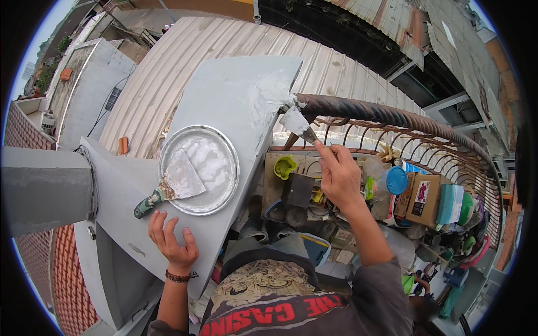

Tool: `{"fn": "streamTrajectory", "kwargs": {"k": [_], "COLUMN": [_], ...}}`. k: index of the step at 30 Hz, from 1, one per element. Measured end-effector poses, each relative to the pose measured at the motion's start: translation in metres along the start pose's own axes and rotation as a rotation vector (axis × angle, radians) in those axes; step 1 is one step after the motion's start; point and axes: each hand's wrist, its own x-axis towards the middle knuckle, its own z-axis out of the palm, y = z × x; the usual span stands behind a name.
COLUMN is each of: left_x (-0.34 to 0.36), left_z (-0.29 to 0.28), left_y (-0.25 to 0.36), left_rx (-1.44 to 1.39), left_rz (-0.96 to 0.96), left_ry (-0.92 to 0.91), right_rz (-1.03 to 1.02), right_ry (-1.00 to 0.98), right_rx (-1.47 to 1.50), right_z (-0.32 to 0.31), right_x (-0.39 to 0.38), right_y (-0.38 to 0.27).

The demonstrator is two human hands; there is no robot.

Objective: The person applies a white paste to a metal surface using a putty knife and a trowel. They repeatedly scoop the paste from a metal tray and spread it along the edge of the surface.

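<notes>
My right hand (341,175) grips a small putty knife (295,121), forefinger stretched along it. White paste coats its blade, which is up by the end of a rusty twisted railing (358,105). Beside the blade, wet white filler (268,99) is smeared on the corner of a grey ledge (210,84). My left hand (172,241) is open and empty, fingers loosely bent, just below a round metal tray (235,178). White paste covers much of the tray's inside. Across its rim lies a wider putty knife (184,178) with a green and black handle.
The railing curves away to the right around a cluttered balcony, with a cardboard box (427,199), a blue round lid (397,180) and a yellow-green cup (284,167) below. A grey post (47,183) juts in at left. Corrugated roofing (162,67) lies beyond the ledge.
</notes>
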Motion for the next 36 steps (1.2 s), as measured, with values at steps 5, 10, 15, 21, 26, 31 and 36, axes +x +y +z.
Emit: {"fn": "streamTrajectory", "kwargs": {"k": [5,10,15,21,26,31,36], "left_x": [-0.001,-0.003,-0.002,-0.002,-0.003,-0.003,-0.002], "left_z": [0.001,0.001,0.001,-0.001,0.000,0.000,0.000], "left_y": [-0.002,-0.005,-0.004,-0.004,-0.007,-0.006,-0.006], "left_rx": [0.003,-0.013,-0.023,-0.059,-0.062,-0.078,-0.112], "left_rz": [0.003,0.023,0.038,0.029,0.024,0.034,0.047], "left_ry": [-0.002,-0.009,0.001,-0.003,0.007,0.000,-0.009], "right_rz": [0.065,0.049,-0.005,0.017,0.129,0.142,0.174], "right_ry": [0.087,0.002,-0.014,-0.155,-0.219,-0.077,-0.117], "right_rx": [0.161,0.219,0.197,-0.071,-0.094,-0.020,-0.091], "right_z": [-0.024,-0.020,-0.004,-0.014,-0.042,-0.038,-0.018], "right_x": [-0.002,0.008,0.011,0.002,0.000,0.018,0.034], "right_y": [-0.023,-0.032,-0.043,-0.057,-0.058,-0.077,-0.103]}}
